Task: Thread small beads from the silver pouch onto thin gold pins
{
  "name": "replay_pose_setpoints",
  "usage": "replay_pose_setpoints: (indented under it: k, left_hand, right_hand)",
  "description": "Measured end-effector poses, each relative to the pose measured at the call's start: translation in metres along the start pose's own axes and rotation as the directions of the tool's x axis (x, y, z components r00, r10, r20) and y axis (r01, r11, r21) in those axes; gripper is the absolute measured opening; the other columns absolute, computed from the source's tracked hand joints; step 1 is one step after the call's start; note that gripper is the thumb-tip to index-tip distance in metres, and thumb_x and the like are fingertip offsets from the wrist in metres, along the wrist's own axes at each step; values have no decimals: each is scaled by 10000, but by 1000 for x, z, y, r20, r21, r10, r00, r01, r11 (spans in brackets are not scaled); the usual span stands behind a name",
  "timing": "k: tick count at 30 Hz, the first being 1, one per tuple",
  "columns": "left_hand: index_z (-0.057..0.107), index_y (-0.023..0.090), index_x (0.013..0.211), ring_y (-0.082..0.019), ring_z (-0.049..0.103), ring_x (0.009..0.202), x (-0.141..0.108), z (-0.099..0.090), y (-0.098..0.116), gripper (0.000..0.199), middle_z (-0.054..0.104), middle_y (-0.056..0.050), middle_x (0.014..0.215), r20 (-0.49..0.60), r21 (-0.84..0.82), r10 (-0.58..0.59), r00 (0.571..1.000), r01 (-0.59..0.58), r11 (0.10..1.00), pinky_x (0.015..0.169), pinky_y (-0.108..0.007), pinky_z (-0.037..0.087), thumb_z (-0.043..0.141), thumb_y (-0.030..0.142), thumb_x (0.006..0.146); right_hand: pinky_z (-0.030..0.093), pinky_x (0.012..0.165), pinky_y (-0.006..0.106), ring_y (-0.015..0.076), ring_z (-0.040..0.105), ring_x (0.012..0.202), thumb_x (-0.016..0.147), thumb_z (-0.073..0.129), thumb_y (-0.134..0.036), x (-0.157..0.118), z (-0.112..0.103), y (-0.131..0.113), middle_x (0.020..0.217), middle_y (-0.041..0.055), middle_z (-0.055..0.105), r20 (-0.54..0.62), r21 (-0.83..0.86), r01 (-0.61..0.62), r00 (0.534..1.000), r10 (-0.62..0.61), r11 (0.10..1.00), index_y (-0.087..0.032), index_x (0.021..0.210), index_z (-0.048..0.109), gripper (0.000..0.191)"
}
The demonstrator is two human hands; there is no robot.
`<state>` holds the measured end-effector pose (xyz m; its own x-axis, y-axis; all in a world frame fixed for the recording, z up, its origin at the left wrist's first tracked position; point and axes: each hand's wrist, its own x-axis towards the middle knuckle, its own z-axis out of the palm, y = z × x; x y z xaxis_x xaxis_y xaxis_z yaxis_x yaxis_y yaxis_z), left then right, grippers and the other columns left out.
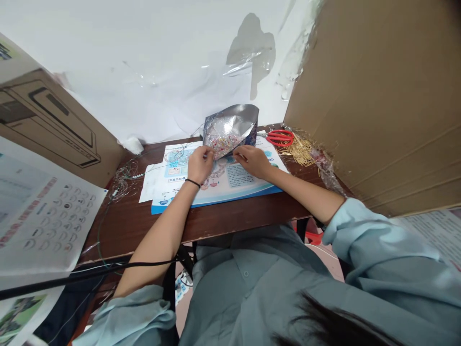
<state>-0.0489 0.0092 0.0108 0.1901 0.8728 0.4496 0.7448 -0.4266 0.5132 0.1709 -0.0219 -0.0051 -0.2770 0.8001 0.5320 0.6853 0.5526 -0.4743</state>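
Note:
An open silver-lined bag [230, 122] with many small red, white and yellow beads [224, 143] inside stands near the table's back edge, on printed paper sheets [245, 181]. My left hand [200, 163] is at the bag's lower left corner, its fingers curled together; what they hold is too small to make out. Just right of the bag's front edge, my right hand [250, 160] has its thumb and fingertips pinched together, and anything between them is hidden. A black band circles my left wrist.
Red-handled scissors [280, 138] lie right of the bag, beside a pile of gold-coloured sticks [300, 151] and crumpled clear plastic [326, 170]. Tangled clear thread [124, 179] is at the left. Cardboard [378, 96] rises at the right, a printed box [57, 120] at the left.

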Motion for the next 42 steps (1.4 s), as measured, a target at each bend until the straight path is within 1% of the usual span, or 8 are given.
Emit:
replay_pose_setpoints:
  k: [6, 12, 21, 27, 31, 35, 38, 42]
  left_hand:
    - [788, 195, 1108, -373, 613, 1239, 0, -10, 12, 341, 771, -147, 1221, 48, 292, 21, 999, -34, 956, 1049, -545, 467, 510, 97, 936]
    - [749, 190, 1303, -379, 608, 1273, 4, -17, 10, 477, 726, -168, 1339, 72, 329, -3, 997, -21, 944, 1073, -551, 465, 478, 84, 924]
    - [755, 168, 1156, -358, 727, 1076, 5, -14, 14, 345, 769, -190, 1089, 13, 284, -224, 975, 211, 935, 958, -458, 545, 519, 127, 907]
    - [758, 153, 1110, -298, 770, 1027, 10, -14, 10, 279, 806, -101, 943, -35, -226, -422, 906, 404, 886, 940, -373, 579, 522, 218, 976]
    - [650, 75, 1375, -196, 787, 896, 13, -7, 13, 429, 800, -101, 988, -3, -660, -598, 801, 448, 603, 827, -299, 620, 478, 133, 986]
    - [573, 57, 1462, -165, 790, 917, 14, 0, 15, 490, 800, -134, 1063, -29, -796, -669, 743, 387, 465, 859, -273, 631, 478, 90, 982]
    - [582, 87, 1469, -178, 791, 980, 11, 5, 11, 484, 800, -142, 1129, -110, -714, -616, 780, 369, 595, 891, -290, 633, 458, 120, 1002]
    - [564, 150, 1530, -194, 777, 1073, -1, 5, 7, 557, 791, -126, 1245, -139, -421, -369, 919, 282, 862, 995, -343, 610, 490, 127, 979]
  right_hand:
    - [500, 1012, 454, 274, 607, 1161, 993, 474, -181, 10, 1, 31, 1381, 139, 647, -42, -71, 71, 996, -74, 995, -222, 946, 648, 185]
    - [513, 967, 391, 230, 599, 1044, 988, 468, -149, 19, 0, 42, 1157, 113, 646, 9, -76, -41, 999, 42, 996, -229, 879, 589, 182]
    - [526, 932, 382, 220, 577, 989, 941, 460, -141, 21, 4, 38, 1041, 88, 592, -88, 29, -76, 993, 79, 997, -244, 782, 516, 197]
    - [500, 875, 339, 199, 569, 904, 911, 486, -116, 25, 0, 40, 962, 74, 592, 2, -93, -151, 988, 152, 984, -254, 691, 420, 268]
    - [474, 834, 327, 190, 541, 836, 894, 503, -118, 25, 0, 39, 874, 55, 597, -2, -138, -160, 987, 161, 977, -262, 642, 373, 318]
    - [445, 758, 325, 199, 525, 792, 901, 511, -151, 23, 2, 34, 818, 61, 611, -37, -187, -255, 967, 253, 949, -251, 620, 436, 308]
    - [447, 774, 335, 210, 549, 821, 917, 503, -156, 22, 3, 29, 846, 77, 633, -4, -211, -276, 960, 281, 938, -237, 647, 506, 282]
    - [458, 830, 353, 215, 565, 856, 935, 476, -147, 22, 4, 27, 885, 82, 638, 4, -168, -264, 963, 269, 950, -234, 668, 512, 283]
